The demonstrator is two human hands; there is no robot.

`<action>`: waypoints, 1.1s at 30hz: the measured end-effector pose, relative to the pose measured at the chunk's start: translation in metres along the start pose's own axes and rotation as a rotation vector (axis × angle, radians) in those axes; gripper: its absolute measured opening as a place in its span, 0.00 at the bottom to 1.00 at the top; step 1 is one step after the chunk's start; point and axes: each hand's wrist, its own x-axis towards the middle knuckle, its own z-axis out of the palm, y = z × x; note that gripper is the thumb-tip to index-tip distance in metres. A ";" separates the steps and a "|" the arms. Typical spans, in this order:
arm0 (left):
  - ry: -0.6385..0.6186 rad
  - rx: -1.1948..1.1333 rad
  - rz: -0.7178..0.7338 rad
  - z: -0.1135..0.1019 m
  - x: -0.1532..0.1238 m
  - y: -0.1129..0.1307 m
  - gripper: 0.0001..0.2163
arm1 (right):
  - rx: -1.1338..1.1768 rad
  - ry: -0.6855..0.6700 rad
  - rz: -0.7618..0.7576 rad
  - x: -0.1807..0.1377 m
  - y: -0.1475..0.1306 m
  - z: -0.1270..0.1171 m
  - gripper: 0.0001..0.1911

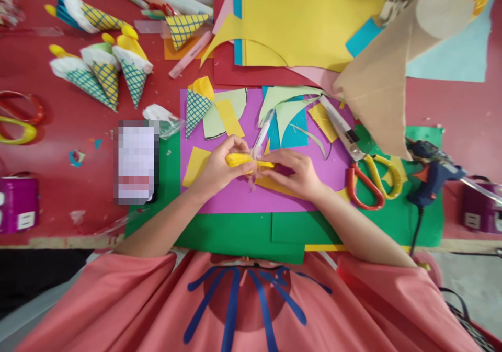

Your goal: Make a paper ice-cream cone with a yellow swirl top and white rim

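Observation:
My left hand [217,168] and my right hand [295,174] meet over a purple foam sheet [235,195]. Both pinch a small rolled yellow paper piece [241,159], the left at its left end, the right at its right end. Fingers of both hands are curled closed around it. A white pen [262,132] lies just behind the roll. A finished paper cone with blue lattice and a yellow top [196,106] rests at the sheet's upper left corner.
Scissors with red and yellow handles [371,182] and a blue glue gun [431,174] lie to the right on green foam [235,234]. Several finished paper cones [104,75] sit upper left. Yellow sheets [309,17], a brown cone [386,75] and a phone [136,161] surround the work spot.

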 end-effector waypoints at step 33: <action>0.378 0.758 0.399 -0.043 0.019 -0.013 0.05 | 0.860 0.289 0.570 0.007 0.009 0.002 0.17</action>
